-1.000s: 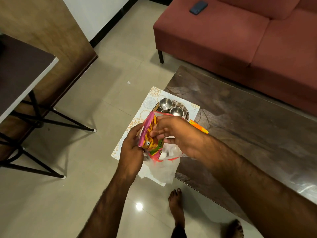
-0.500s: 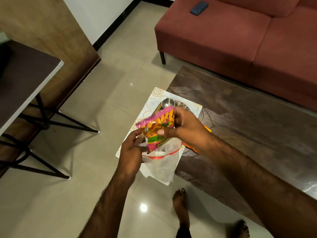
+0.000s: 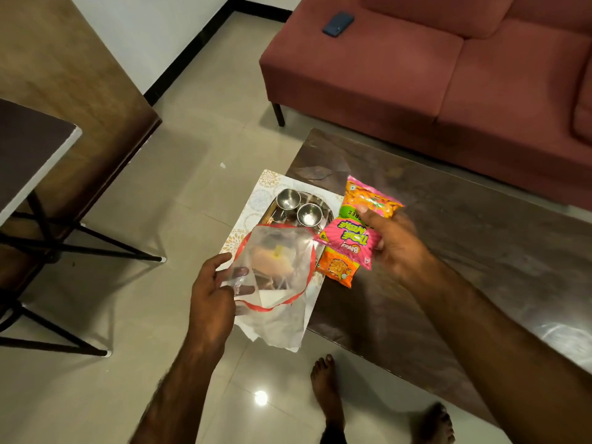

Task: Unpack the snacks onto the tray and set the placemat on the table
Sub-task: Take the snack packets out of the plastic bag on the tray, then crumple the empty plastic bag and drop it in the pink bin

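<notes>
My right hand (image 3: pixel 395 243) grips a pink and orange snack packet (image 3: pixel 358 221), held above the dark table to the right of the steel tray (image 3: pixel 322 216). An orange snack packet (image 3: pixel 338 269) lies on the table just below it. My left hand (image 3: pixel 209 291) pinches the rim of a clear plastic bag (image 3: pixel 275 277) with a red-edged mouth; something pale shows through it. The bag hangs over the tray's near part. Two small steel cups (image 3: pixel 298 206) stand on the tray. A white patterned placemat (image 3: pixel 259 195) lies under the tray and juts off the table's left end.
The dark table (image 3: pixel 448 251) runs right and toward me. A red sofa (image 3: pixel 432 75) with a phone (image 3: pixel 338 24) on it stands behind it. A second table with black legs (image 3: pixel 35 155) is at the left. My bare feet (image 3: pixel 326 386) are on the tiled floor.
My right hand has pulled the pink packet out of the bag and carried it right, over the table. The bag's mouth now hangs open in my left hand.
</notes>
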Demonstrator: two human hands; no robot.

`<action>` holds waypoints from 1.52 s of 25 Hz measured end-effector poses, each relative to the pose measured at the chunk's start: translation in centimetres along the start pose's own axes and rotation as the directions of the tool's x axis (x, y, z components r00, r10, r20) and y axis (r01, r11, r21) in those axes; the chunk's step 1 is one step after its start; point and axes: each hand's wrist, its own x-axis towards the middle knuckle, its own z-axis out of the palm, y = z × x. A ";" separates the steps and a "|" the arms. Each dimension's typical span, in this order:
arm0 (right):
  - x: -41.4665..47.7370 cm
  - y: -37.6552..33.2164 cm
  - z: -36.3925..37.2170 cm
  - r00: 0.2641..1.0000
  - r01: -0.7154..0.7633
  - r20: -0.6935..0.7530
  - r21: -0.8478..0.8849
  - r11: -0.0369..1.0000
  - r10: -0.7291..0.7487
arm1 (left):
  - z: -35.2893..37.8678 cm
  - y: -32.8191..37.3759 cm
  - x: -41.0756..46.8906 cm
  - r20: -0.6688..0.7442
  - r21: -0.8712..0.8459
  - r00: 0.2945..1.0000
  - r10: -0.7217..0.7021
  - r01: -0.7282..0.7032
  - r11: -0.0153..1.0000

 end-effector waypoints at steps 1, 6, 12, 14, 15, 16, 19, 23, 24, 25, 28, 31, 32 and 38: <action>0.3 1.3 -1.2 0.998 -0.067 -0.018 0.006 0.998 0.067 | -0.1 0.0 0.0 -0.005 -0.007 1.000 -0.003 0.003 1.000; 0.3 8.6 -4.9 0.957 -0.271 -0.119 -0.026 0.962 0.266 | -0.6 -0.8 0.0 -0.061 -0.005 0.998 -0.016 0.016 1.000; 2.1 13.9 -4.4 0.925 -0.345 -0.258 -0.260 0.902 0.279 | -1.4 -2.4 0.2 -0.095 0.059 0.995 -0.023 0.029 0.998; 3.0 14.7 -3.6 0.925 -0.349 -0.273 -0.332 0.876 0.265 | -1.5 -2.9 0.2 -0.096 0.067 0.995 -0.038 0.044 0.997; 3.4 15.1 -3.4 0.921 -0.365 -0.272 -0.358 0.859 0.278 | -1.5 -3.0 0.2 -0.094 0.075 0.994 -0.048 0.055 0.996; 3.6 15.3 -3.2 0.919 -0.375 -0.268 -0.374 0.848 0.289 | -1.4 -3.1 0.2 -0.092 0.081 0.994 -0.061 0.068 0.994; 3.1 14.9 -3.7 0.919 -0.357 -0.336 -0.486 0.798 0.207 | -1.2 -3.2 0.3 -0.094 0.073 0.990 -0.102 0.110 0.991; 0.1 13.0 -4.1 0.996 -0.028 -0.083 -0.633 0.773 -0.032 | -0.6 -3.0 0.6 -0.075 0.051 0.981 -0.177 0.181 0.982; -1.1 12.6 -3.7 0.998 0.064 0.045 -0.600 0.798 -0.045 | -0.5 -2.9 0.5 -0.062 0.028 0.976 -0.210 0.212 0.977; -2.2 12.2 -3.2 0.985 0.114 0.168 -0.558 0.822 -0.023 | -0.2 -2.9 0.4 -0.048 0.008 0.971 -0.234 0.235 0.972; -4.6 10.4 -0.9 0.885 0.159 0.447 -0.546 0.823 0.126 | 0.1 -2.3 -0.5 -0.024 -0.070 0.968 -0.251 0.249 0.966; -7.3 8.3 2.0 0.789 0.320 0.597 -0.601 0.733 0.146 | 0.4 -1.3 -2.1 0.139 -0.197 0.962 -0.237 0.261 0.945; -8.4 7.8 3.0 0.767 0.374 0.626 -0.611 0.698 0.137 | 0.5 -0.9 -2.8 0.205 -0.243 0.950 -0.236 0.283 0.928; -13.3 6.7 5.4 0.809 0.561 0.588 -0.783 0.270 0.024 | 1.6 0.4 -6.5 0.475 -0.441 0.870 -0.132 0.366 0.819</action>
